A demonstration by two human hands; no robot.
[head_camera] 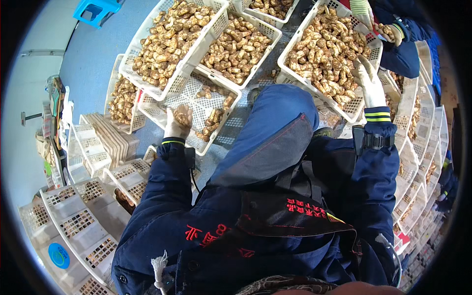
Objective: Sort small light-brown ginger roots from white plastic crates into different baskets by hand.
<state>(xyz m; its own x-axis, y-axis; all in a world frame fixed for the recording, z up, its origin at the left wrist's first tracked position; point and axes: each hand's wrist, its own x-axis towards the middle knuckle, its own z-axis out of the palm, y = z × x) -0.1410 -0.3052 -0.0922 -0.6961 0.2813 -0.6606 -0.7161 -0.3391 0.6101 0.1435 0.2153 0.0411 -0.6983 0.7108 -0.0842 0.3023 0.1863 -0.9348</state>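
My left hand point(178, 121), in a pale glove, is palm up with a brown mushroom point(181, 117) in its curled fingers. It is over the near left edge of a white plastic crate point(191, 96) that holds a few mushrooms point(212, 121). My right hand point(368, 79), in a whitish glove, rests with extended fingers at the right side of a heap of mushrooms point(324, 51) in another white crate point(295, 75). Whether its fingertips grip one cannot be told. Two fuller crates, one with mushrooms point(171, 40) and one with mushrooms point(238, 48), stand beyond the left one.
A co-worker's gloved hands point(390, 34) are at the far right corner of the right crate. Stacked white crates point(81, 225) stand at the left, and more crates point(416, 147) line the right. A blue plastic stool point(96, 11) is at the top left.
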